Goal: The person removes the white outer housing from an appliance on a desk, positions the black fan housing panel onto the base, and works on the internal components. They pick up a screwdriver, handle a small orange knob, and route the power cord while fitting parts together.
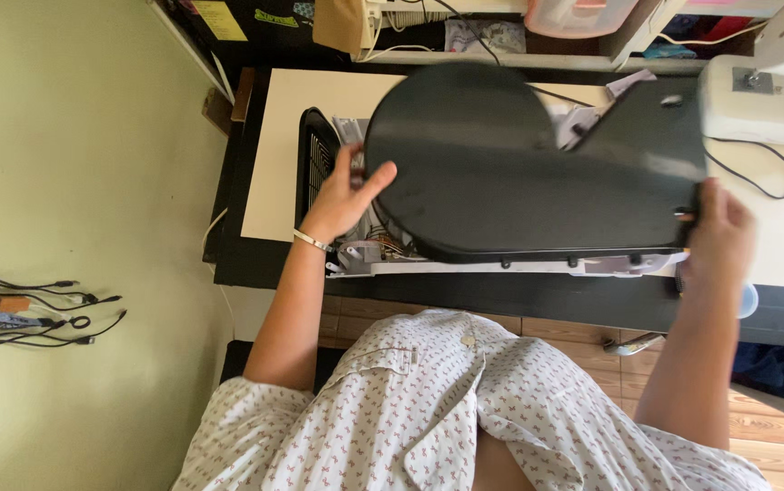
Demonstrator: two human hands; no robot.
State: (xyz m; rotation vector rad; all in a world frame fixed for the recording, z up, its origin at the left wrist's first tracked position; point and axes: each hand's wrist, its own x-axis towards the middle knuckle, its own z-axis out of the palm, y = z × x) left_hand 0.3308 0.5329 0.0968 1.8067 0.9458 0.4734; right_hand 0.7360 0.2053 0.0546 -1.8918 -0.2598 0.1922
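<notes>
A large flat black panel (519, 173), rounded at its left end, hangs over an opened appliance body (465, 264) that lies on the table. My left hand (345, 195) grips the panel's rounded left edge, thumb on top. My right hand (719, 232) holds the panel's right end at its lower corner. Under the panel I see a black vent grille (317, 164) and grey and white inner parts with wires. A thin bracelet sits on my left wrist.
The appliance rests on a cream board (283, 127) over a dark table (519, 295). A white sewing machine (765, 91) with a black cable stands at the right. Shelves with boxes run along the back. Loose cables (37, 314) lie on the green floor at the left.
</notes>
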